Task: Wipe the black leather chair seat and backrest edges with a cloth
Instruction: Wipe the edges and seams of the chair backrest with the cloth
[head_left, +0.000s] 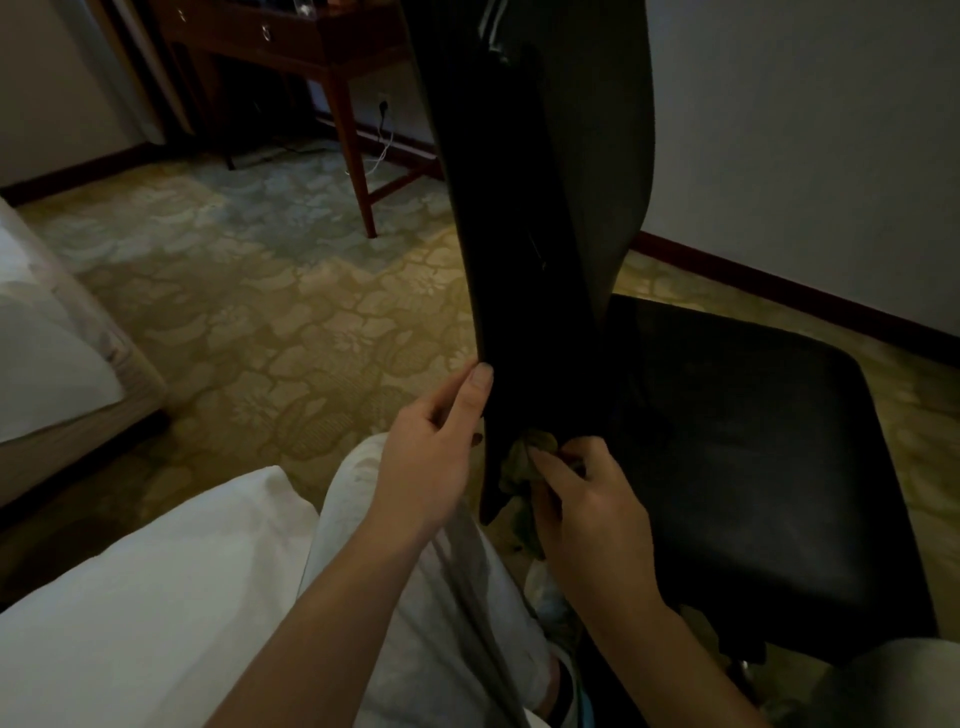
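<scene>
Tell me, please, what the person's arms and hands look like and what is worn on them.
Both forearms are bare up to the picture's edge, with no sleeve in view. The left hand and the right hand carry no gloves, and no ring, watch or bracelet shows. The left thumbnail looks short.

Wooden desk (291, 41) w/ ring-pull drawer is seen top left, white cable (383, 148) below wall outlet behind it. Floor is covered by patterned carpet (270, 312); bed corner (47, 364) is seen at left.
</scene>
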